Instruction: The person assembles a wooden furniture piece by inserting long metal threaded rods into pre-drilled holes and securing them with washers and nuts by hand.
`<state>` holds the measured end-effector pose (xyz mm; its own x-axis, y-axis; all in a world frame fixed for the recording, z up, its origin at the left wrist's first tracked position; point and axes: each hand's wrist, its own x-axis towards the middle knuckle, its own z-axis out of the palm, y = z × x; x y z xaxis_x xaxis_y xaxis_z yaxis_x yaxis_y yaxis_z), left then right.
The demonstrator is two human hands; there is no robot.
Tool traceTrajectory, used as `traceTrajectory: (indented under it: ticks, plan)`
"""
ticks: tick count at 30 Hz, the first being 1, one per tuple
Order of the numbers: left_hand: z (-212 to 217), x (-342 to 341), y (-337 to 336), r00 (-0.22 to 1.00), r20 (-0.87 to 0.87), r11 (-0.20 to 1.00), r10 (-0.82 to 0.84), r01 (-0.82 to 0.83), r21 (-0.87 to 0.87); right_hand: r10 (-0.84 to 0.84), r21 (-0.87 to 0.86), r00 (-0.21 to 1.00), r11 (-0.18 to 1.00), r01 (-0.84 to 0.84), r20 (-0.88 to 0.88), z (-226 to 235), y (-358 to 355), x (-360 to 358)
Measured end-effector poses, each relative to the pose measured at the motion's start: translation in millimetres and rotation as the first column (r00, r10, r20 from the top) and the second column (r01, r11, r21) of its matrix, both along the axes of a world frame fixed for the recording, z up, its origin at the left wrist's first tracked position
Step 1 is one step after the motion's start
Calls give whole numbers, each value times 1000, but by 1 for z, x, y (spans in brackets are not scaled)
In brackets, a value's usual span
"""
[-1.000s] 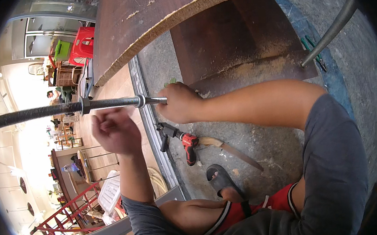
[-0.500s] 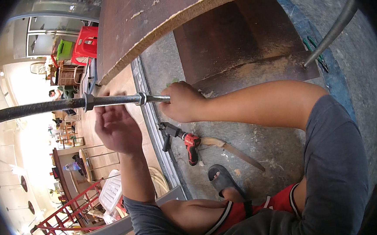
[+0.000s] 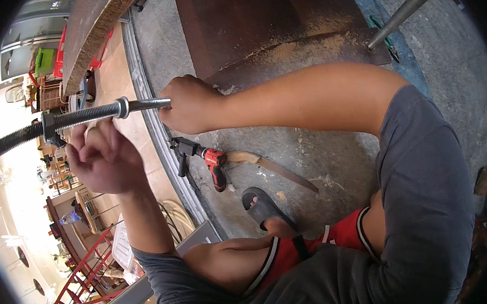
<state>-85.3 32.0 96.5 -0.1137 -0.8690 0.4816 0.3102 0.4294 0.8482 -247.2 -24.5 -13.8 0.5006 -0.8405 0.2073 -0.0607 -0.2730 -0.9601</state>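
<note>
A long threaded metal rod (image 3: pixel 85 115) lies across the left side of the view, dark and thick at its left end and thinner toward its right end. My right hand (image 3: pixel 191 105) is closed in a fist round that thin end. One hex nut (image 3: pixel 48 126) sits on the dark thread, and a second nut with a round flange (image 3: pixel 120 107) is farther right. Just under the rod, between the two nuts, is my left hand (image 3: pixel 107 158), palm up with bent, parted fingers. Its fingertips are close to the thread; whether they touch is unclear.
A red and black cordless drill (image 3: pixel 215 166) and a wooden-handled handsaw (image 3: pixel 281 171) lie on the concrete floor near my sandalled foot (image 3: pixel 264 207). A brown board (image 3: pixel 273 14) carries sawdust. A raised board edge (image 3: pixel 92 41) stands upper left; a metal leg (image 3: pixel 406 10), upper right.
My view has shifted, so the raised board sits farther left. The rod now tilts down toward its left end. My left hand's fingers have curled, while the right still grips the rod end.
</note>
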Motion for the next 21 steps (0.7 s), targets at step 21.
traceTrajectory:
  ticks: [21]
  plan:
    - [0,33,-6,995,-45,996,-94,94,4,-11,39,1000,999,12,-17,5,4,-4]
